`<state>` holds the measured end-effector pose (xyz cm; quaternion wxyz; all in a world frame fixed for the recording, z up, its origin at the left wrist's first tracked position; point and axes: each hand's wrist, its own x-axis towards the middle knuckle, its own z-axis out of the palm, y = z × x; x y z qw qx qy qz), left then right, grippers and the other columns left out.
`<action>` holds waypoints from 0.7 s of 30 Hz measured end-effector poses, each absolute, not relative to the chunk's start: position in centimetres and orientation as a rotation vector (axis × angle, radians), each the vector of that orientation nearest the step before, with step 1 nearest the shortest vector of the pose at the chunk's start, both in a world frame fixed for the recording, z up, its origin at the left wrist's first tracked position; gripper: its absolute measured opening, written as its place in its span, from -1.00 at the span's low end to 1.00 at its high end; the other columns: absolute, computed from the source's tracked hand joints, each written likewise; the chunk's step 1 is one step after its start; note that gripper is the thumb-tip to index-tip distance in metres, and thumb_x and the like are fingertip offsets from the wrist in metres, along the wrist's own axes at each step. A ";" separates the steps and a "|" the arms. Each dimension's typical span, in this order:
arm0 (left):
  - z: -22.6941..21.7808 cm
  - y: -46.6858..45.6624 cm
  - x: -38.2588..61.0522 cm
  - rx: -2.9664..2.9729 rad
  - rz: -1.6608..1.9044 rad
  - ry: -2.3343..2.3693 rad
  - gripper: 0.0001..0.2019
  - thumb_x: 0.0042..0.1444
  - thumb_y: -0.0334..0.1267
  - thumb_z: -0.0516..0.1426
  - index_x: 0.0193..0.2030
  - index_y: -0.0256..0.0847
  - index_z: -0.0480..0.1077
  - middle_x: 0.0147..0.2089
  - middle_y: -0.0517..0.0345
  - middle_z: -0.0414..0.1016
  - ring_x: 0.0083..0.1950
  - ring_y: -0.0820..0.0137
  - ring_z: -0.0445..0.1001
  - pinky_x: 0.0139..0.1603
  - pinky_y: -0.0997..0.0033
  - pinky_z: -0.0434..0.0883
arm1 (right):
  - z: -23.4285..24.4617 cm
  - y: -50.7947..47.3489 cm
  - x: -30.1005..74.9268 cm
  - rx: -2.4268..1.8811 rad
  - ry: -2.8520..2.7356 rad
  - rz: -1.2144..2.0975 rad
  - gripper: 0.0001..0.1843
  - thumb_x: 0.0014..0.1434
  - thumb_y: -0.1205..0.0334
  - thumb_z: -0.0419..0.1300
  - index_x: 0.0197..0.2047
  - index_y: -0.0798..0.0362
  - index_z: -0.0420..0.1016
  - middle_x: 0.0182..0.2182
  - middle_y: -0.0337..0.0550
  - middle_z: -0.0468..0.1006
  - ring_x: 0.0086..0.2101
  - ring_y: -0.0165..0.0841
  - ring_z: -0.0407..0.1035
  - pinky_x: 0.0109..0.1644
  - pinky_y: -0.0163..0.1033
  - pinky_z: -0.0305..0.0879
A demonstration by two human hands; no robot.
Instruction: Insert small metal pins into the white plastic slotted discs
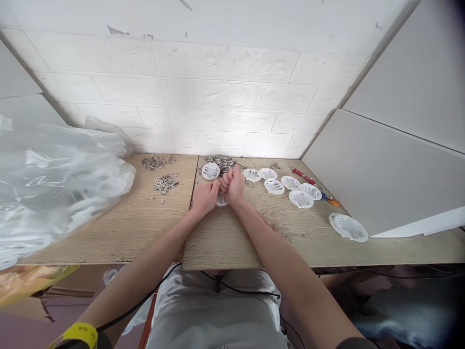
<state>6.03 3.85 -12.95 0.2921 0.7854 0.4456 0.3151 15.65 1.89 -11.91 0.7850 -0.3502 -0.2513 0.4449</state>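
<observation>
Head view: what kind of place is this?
Probably a small workshop or hand-work bench, though the wider room isn't shown. Clues: round white slotted discs spread over a wooden worktop, heaps of tiny loose pieces, and a big translucent plastic bag at the left.

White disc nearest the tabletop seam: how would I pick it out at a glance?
From the brick-patterned wall, drop to the tabletop and find the dark seam. Just right of that, at the left end of the big heap, is the disc. It sits beyond the left hand, and every other disc lies farther right.
</observation>
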 end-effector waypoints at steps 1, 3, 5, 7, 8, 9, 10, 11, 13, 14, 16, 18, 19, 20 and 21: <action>-12.9 3.8 6.0 2.092 0.835 1.193 -0.47 0.25 -0.08 -0.15 -0.55 -0.23 0.48 -0.48 0.03 0.49 -0.38 0.32 0.38 -0.33 0.40 0.20 | -12.0 1.9 15.6 -0.763 -0.543 0.946 -0.40 0.31 -0.13 -0.02 -0.62 0.01 -0.14 -0.76 -0.43 -0.09 -0.71 -0.56 -0.26 -0.70 -0.40 -0.26; -12.7 3.6 6.1 2.092 0.824 1.204 -0.47 0.25 -0.09 -0.15 -0.53 -0.23 0.51 -0.47 0.03 0.50 -0.38 0.31 0.38 -0.34 0.39 0.20 | -12.1 2.0 15.6 -0.775 -0.543 0.922 -0.41 0.31 -0.12 -0.02 -0.62 0.00 -0.13 -0.76 -0.43 -0.08 -0.72 -0.56 -0.25 -0.70 -0.38 -0.26; -12.6 3.5 6.1 2.090 0.823 1.206 -0.47 0.25 -0.10 -0.15 -0.50 -0.23 0.53 -0.45 0.02 0.51 -0.37 0.30 0.39 -0.33 0.39 0.21 | -12.3 2.2 15.6 -0.787 -0.546 0.902 -0.42 0.30 -0.12 -0.02 -0.61 -0.01 -0.13 -0.76 -0.43 -0.08 -0.72 -0.56 -0.24 -0.70 -0.38 -0.24; -12.5 3.4 6.1 2.086 0.828 1.215 -0.47 0.25 -0.11 -0.15 -0.49 -0.23 0.54 -0.44 0.01 0.53 -0.35 0.28 0.41 -0.31 0.38 0.23 | -12.3 2.3 15.5 -0.804 -0.536 0.891 -0.42 0.30 -0.13 -0.02 -0.60 -0.01 -0.13 -0.75 -0.43 -0.08 -0.73 -0.56 -0.23 -0.70 -0.37 -0.24; -12.6 3.3 6.2 2.084 0.831 1.220 -0.48 0.25 -0.12 -0.15 -0.48 -0.23 0.55 -0.43 0.01 0.54 -0.35 0.28 0.42 -0.31 0.38 0.23 | -12.3 2.4 15.5 -0.815 -0.521 0.889 -0.43 0.31 -0.12 -0.02 -0.60 -0.01 -0.13 -0.76 -0.43 -0.08 -0.73 -0.56 -0.23 -0.71 -0.37 -0.23; -12.6 3.3 6.2 2.083 0.834 1.221 -0.48 0.25 -0.13 -0.15 -0.48 -0.23 0.55 -0.42 0.00 0.54 -0.34 0.28 0.43 -0.30 0.38 0.23 | -12.2 2.4 15.5 -0.827 -0.496 0.889 -0.44 0.31 -0.12 -0.04 -0.59 -0.01 -0.13 -0.76 -0.43 -0.07 -0.74 -0.56 -0.22 -0.71 -0.38 -0.24; -12.6 3.2 6.2 2.084 0.838 1.222 -0.49 0.25 -0.15 -0.15 -0.48 -0.23 0.55 -0.41 0.00 0.56 -0.33 0.27 0.44 -0.30 0.38 0.23 | -12.1 2.5 15.4 -0.840 -0.466 0.892 -0.45 0.32 -0.10 -0.05 -0.59 -0.01 -0.12 -0.76 -0.44 -0.06 -0.74 -0.56 -0.22 -0.71 -0.38 -0.24; -12.7 3.2 6.2 2.085 0.844 1.222 -0.49 0.25 -0.16 -0.15 -0.47 -0.23 0.55 -0.40 0.00 0.57 -0.32 0.28 0.45 -0.30 0.38 0.23 | -12.0 2.5 15.4 -0.853 -0.429 0.893 -0.46 0.34 -0.08 -0.06 -0.58 -0.01 -0.11 -0.77 -0.44 -0.05 -0.74 -0.56 -0.22 -0.72 -0.38 -0.24; -12.8 3.1 6.2 2.088 0.854 1.211 -0.51 0.24 -0.17 -0.15 -0.45 -0.23 0.56 -0.36 0.01 0.59 -0.31 0.28 0.46 -0.30 0.38 0.23 | -11.8 2.5 15.4 -0.880 -0.353 0.893 -0.49 0.36 -0.05 -0.10 -0.57 -0.01 -0.10 -0.77 -0.44 -0.04 -0.75 -0.57 -0.22 -0.72 -0.39 -0.26; -12.8 3.0 6.3 2.089 0.861 1.207 -0.51 0.24 -0.17 -0.14 -0.45 -0.23 0.56 -0.35 0.01 0.59 -0.31 0.28 0.46 -0.30 0.38 0.23 | -11.7 2.6 15.3 -0.893 -0.317 0.891 -0.49 0.37 -0.04 -0.12 -0.56 -0.01 -0.10 -0.78 -0.44 -0.03 -0.75 -0.57 -0.22 -0.72 -0.39 -0.27; -12.9 2.9 6.3 2.083 0.874 1.201 -0.52 0.23 -0.18 -0.14 -0.44 -0.22 0.56 -0.34 0.03 0.60 -0.30 0.29 0.47 -0.30 0.38 0.22 | -11.6 2.7 15.4 -0.921 -0.258 0.886 -0.51 0.37 -0.03 -0.14 -0.55 -0.02 -0.10 -0.78 -0.44 -0.03 -0.76 -0.57 -0.22 -0.72 -0.39 -0.28; -12.9 2.8 6.4 2.092 0.878 1.198 -0.53 0.23 -0.19 -0.13 -0.44 -0.22 0.56 -0.34 0.04 0.60 -0.30 0.29 0.47 -0.30 0.38 0.22 | -11.6 2.9 15.4 -0.948 -0.206 0.881 -0.51 0.37 -0.04 -0.14 -0.55 -0.02 -0.09 -0.77 -0.45 -0.03 -0.76 -0.56 -0.22 -0.73 -0.38 -0.29; -12.8 2.7 6.5 2.106 0.876 1.200 -0.53 0.23 -0.19 -0.13 -0.44 -0.22 0.56 -0.34 0.05 0.60 -0.31 0.30 0.46 -0.31 0.39 0.22 | -11.7 3.0 15.5 -0.959 -0.179 0.877 -0.52 0.37 -0.03 -0.14 -0.54 -0.03 -0.09 -0.78 -0.45 -0.03 -0.76 -0.56 -0.22 -0.73 -0.38 -0.29; -12.8 2.6 6.5 2.124 0.873 1.201 -0.54 0.23 -0.19 -0.13 -0.44 -0.22 0.56 -0.34 0.05 0.60 -0.31 0.30 0.46 -0.32 0.39 0.21 | -11.7 3.0 15.5 -0.967 -0.156 0.873 -0.52 0.37 -0.03 -0.14 -0.54 -0.03 -0.08 -0.78 -0.45 -0.03 -0.76 -0.56 -0.22 -0.73 -0.37 -0.29; -12.8 2.6 6.5 2.142 0.872 1.199 -0.54 0.23 -0.18 -0.14 -0.44 -0.22 0.55 -0.34 0.05 0.59 -0.31 0.30 0.45 -0.33 0.39 0.20 | -11.8 3.0 15.6 -0.966 -0.141 0.870 -0.53 0.37 -0.02 -0.14 -0.54 -0.03 -0.08 -0.78 -0.45 -0.03 -0.76 -0.55 -0.22 -0.74 -0.37 -0.29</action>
